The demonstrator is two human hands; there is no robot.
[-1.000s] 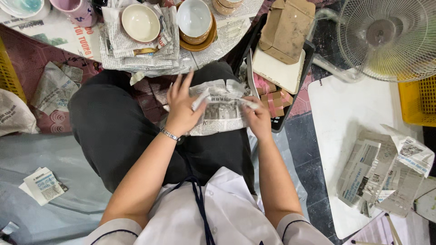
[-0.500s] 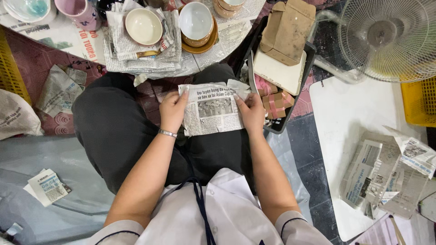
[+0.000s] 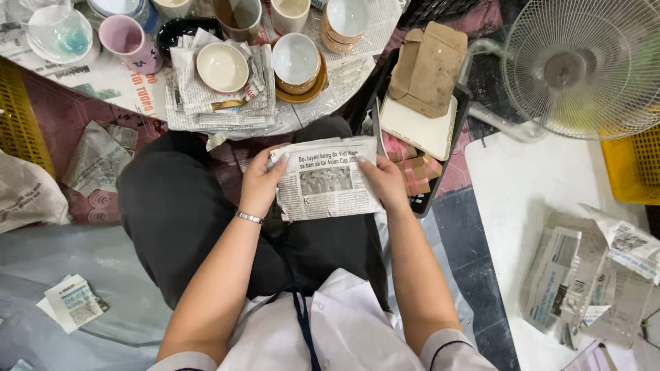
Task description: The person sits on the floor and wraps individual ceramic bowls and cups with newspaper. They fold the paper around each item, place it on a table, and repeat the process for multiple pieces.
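Note:
A newspaper-wrapped bundle (image 3: 326, 180) lies flat across my lap, printed side up. My left hand (image 3: 260, 182) grips its left edge and my right hand (image 3: 386, 181) grips its right edge. What is inside the paper is hidden. A silver bracelet sits on my left wrist. Just beyond my knees a cream bowl (image 3: 222, 67) rests on a stack of newspaper sheets (image 3: 185, 110), and a white bowl (image 3: 295, 59) sits in a brown saucer beside it.
Several mugs and cups, among them a pink mug (image 3: 128, 42), crowd the far edge. A black tray (image 3: 443, 134) with cardboard pieces lies to the right. A white fan (image 3: 584, 65), crumpled newspapers (image 3: 591, 275) and yellow crates (image 3: 632, 165) stand further right. Newspaper scraps (image 3: 71, 302) lie left.
My hands smoothed the crumpled paper around the bundle, then moved to its two sides. The bundle now lies flat and squared with its printed face up.

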